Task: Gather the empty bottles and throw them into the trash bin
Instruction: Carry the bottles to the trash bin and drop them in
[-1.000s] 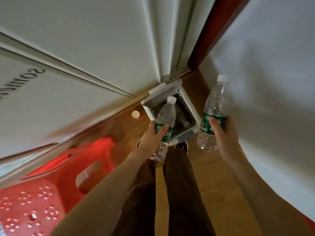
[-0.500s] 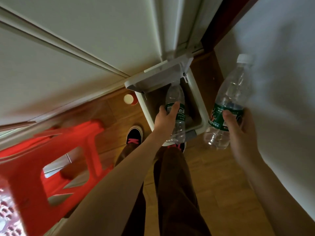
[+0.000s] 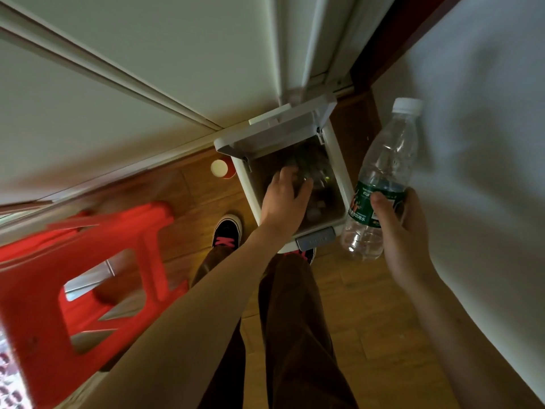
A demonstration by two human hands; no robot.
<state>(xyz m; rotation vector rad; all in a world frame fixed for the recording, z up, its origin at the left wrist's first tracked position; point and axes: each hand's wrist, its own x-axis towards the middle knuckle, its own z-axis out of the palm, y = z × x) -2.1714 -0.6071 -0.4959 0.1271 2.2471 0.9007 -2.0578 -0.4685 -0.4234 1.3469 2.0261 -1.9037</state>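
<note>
A white pedal trash bin [image 3: 338, 163] stands on the wood floor with its lid [image 3: 274, 129] tipped up against the wall. My left hand [image 3: 283, 200] hovers over the bin's opening, fingers apart and holding nothing. Below it, inside the bin, a clear bottle [image 3: 315, 168] shows as a blur among other dim shapes. To the right of the bin, my right hand [image 3: 408, 231] grips a clear empty bottle [image 3: 386, 160] with a green label and white cap, held upright above the floor.
My right shoe [image 3: 306, 255] is at the bin's grey pedal [image 3: 315, 239]; my left shoe [image 3: 227, 231] stands beside the bin. A red plastic stool [image 3: 88, 261] is at the left. A small red cup [image 3: 221, 168] sits left of the bin. A white surface [image 3: 486, 143] fills the right.
My left hand lowered its bottle into the bin and let go; the bottle now lies inside. The view moved closer to the bin. The right hand still holds its bottle.
</note>
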